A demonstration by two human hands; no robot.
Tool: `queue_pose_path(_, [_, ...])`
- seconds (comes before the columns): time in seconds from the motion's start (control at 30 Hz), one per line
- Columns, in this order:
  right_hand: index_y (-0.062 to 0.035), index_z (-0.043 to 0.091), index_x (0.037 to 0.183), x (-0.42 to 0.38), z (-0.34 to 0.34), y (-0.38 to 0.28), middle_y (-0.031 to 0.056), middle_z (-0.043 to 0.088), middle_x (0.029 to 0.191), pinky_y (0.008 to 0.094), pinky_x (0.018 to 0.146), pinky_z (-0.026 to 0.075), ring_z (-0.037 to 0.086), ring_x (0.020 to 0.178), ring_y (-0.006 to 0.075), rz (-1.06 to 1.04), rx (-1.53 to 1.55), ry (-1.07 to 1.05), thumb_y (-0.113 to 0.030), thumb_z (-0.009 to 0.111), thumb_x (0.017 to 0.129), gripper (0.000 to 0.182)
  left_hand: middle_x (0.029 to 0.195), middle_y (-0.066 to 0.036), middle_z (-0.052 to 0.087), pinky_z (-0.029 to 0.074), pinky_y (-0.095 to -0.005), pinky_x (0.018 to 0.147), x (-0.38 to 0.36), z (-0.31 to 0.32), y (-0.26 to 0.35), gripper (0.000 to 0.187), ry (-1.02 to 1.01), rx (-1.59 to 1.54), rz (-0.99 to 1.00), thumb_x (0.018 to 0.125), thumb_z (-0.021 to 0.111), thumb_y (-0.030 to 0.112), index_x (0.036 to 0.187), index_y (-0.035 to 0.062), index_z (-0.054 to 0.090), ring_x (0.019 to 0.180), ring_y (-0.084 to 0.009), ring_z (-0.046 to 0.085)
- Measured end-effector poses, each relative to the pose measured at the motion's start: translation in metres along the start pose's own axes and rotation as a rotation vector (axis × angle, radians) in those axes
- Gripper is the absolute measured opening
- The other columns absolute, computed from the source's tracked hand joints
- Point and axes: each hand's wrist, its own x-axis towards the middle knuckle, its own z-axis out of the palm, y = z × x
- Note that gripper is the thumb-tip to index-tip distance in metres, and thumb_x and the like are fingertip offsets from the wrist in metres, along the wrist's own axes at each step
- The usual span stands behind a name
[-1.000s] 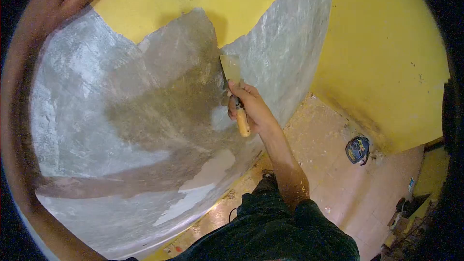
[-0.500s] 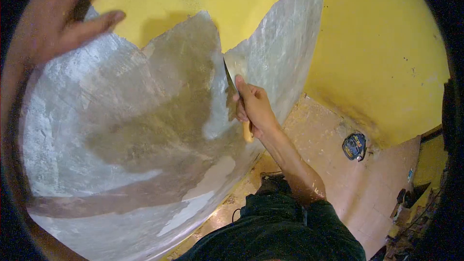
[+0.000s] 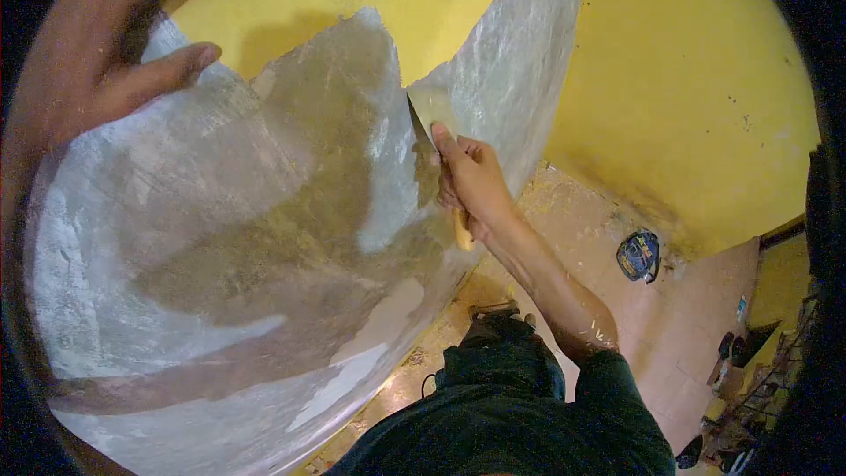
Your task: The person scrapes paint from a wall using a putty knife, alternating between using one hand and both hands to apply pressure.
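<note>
My right hand (image 3: 476, 176) is wrapped round a wide-bladed scraper (image 3: 463, 231) with a yellowish wooden handle, its thumb along the blade. The blade's edge lies at a notch where the yellow paint (image 3: 414, 9) borders the bare grey patch (image 3: 326, 159) on the wall. A dark shadow falls beside the blade. Close to the camera at upper left, my left hand (image 3: 97, 70) is spread, thumb stretched out over the boundary between grey and yellow. Its fingertips run out of view at the top, and it holds nothing that shows.
On the brownish floor (image 3: 652, 326), by the foot of the yellow wall, lies a dark blue bag-like bundle (image 3: 639, 256). Small paint flakes are scattered along the wall's base. At the lower right, assorted dark clutter (image 3: 758, 397) stands along the edge.
The view has shifted slightly. My right hand and the scraper stay at the same notch, the blade barely moved. My left hand remains spread at upper left, a little lower in view.
</note>
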Motion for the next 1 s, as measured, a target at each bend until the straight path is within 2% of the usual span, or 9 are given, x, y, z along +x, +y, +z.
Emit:
queue_pose_path(0.17, [-0.0085, 0.049, 0.07, 0.004, 0.003, 0.0, -0.0021, 0.035, 0.043, 0.0267, 0.036, 0.025, 0.029, 0.032, 0.0112, 0.06, 0.08, 0.082, -0.046, 0.06, 0.089, 0.044, 0.137, -0.017, 0.044, 0.03, -0.0501, 0.107, 0.005, -0.001, 0.012, 0.061, -0.068, -0.087, 0.058, 0.072, 0.06, 0.036, 0.124, 0.0057, 0.053, 0.129, -0.0347, 0.037])
queue_pose_path(0.23, [-0.0078, 0.056, 0.073, 0.007, -0.003, -0.008, -0.0011, 0.05, 0.057, 0.027, 0.036, 0.029, 0.037, 0.04, 0.0086, 0.015, 0.072, -0.055, -0.042, 0.058, 0.092, 0.039, 0.137, -0.017, 0.043, 0.029, -0.0502, 0.108, 0.007, -0.003, 0.014, 0.062, -0.091, -0.098, 0.081, 0.071, 0.061, 0.036, 0.125, 0.0061, 0.053, 0.13, -0.0346, 0.037])
queue_pose_path(0.37, [-0.0074, 0.057, 0.074, -0.005, 0.0, 0.0, -0.0015, 0.049, 0.057, 0.0269, 0.036, 0.029, 0.037, 0.04, 0.0087, 0.125, 0.047, 0.012, -0.04, 0.057, 0.093, 0.038, 0.139, -0.016, 0.042, 0.027, -0.0504, 0.109, 0.011, -0.002, 0.018, 0.064, -0.112, -0.122, 0.091, 0.069, 0.062, 0.035, 0.126, 0.0069, 0.052, 0.131, -0.0345, 0.035])
queue_pose_path(0.43, [-0.0095, 0.049, 0.071, 0.009, -0.001, -0.014, -0.0034, 0.034, 0.043, 0.0262, 0.037, 0.025, 0.028, 0.033, 0.0091, 0.007, 0.118, -0.018, -0.04, 0.058, 0.092, 0.038, 0.14, -0.016, 0.041, 0.026, -0.0505, 0.109, 0.011, -0.001, 0.016, 0.065, -0.129, -0.126, 0.098, 0.069, 0.062, 0.035, 0.127, 0.0074, 0.052, 0.132, -0.0344, 0.034])
queue_pose_path(0.57, [-0.0095, 0.049, 0.071, 0.005, -0.005, 0.0, -0.0034, 0.034, 0.044, 0.026, 0.037, 0.025, 0.028, 0.033, 0.0091, 0.05, 0.082, 0.05, -0.039, 0.058, 0.093, 0.037, 0.141, -0.015, 0.04, 0.024, -0.0507, 0.11, 0.013, -0.002, 0.013, 0.067, -0.146, -0.131, 0.113, 0.067, 0.063, 0.034, 0.128, 0.0082, 0.051, 0.133, -0.0342, 0.032])
queue_pose_path(0.63, [-0.0068, 0.056, 0.075, 0.004, -0.005, 0.009, 0.0, 0.049, 0.057, 0.0278, 0.038, 0.031, 0.039, 0.041, 0.0103, 0.07, -0.016, 0.084, -0.039, 0.056, 0.093, 0.037, 0.142, -0.015, 0.039, 0.023, -0.0508, 0.111, 0.013, -0.001, 0.015, 0.068, -0.151, -0.136, 0.109, 0.066, 0.064, 0.033, 0.129, 0.0086, 0.051, 0.134, -0.0342, 0.032])
queue_pose_path(0.73, [-0.0069, 0.056, 0.075, 0.016, -0.009, -0.012, 0.0004, 0.049, 0.057, 0.0278, 0.039, 0.032, 0.039, 0.042, 0.0105, -0.008, 0.067, -0.048, -0.04, 0.056, 0.093, 0.038, 0.143, -0.014, 0.038, 0.022, -0.051, 0.112, 0.017, -0.004, 0.015, 0.07, -0.162, -0.12, 0.123, 0.065, 0.064, 0.033, 0.13, 0.0092, 0.05, 0.135, -0.034, 0.03])
queue_pose_path(0.87, [-0.0084, 0.051, 0.072, 0.008, -0.007, 0.003, -0.0021, 0.04, 0.047, 0.0259, 0.037, 0.026, 0.032, 0.036, 0.0087, 0.012, -0.055, 0.083, -0.043, 0.06, 0.09, 0.041, 0.145, -0.013, 0.037, 0.02, -0.0512, 0.113, 0.017, -0.004, 0.015, 0.072, -0.161, -0.117, 0.119, 0.064, 0.065, 0.032, 0.131, 0.0101, 0.05, 0.137, -0.0339, 0.029])
queue_pose_path(1.0, [-0.0066, 0.057, 0.077, 0.02, -0.011, -0.011, 0.0005, 0.05, 0.058, 0.0272, 0.04, 0.034, 0.042, 0.045, 0.0099, -0.076, -0.041, 0.009, -0.042, 0.057, 0.092, 0.038, 0.147, -0.013, 0.036, 0.018, -0.0514, 0.114, 0.021, -0.004, 0.014, 0.075, -0.166, -0.099, 0.121, 0.062, 0.066, 0.031, 0.132, 0.0109, 0.049, 0.138, -0.0337, 0.027])
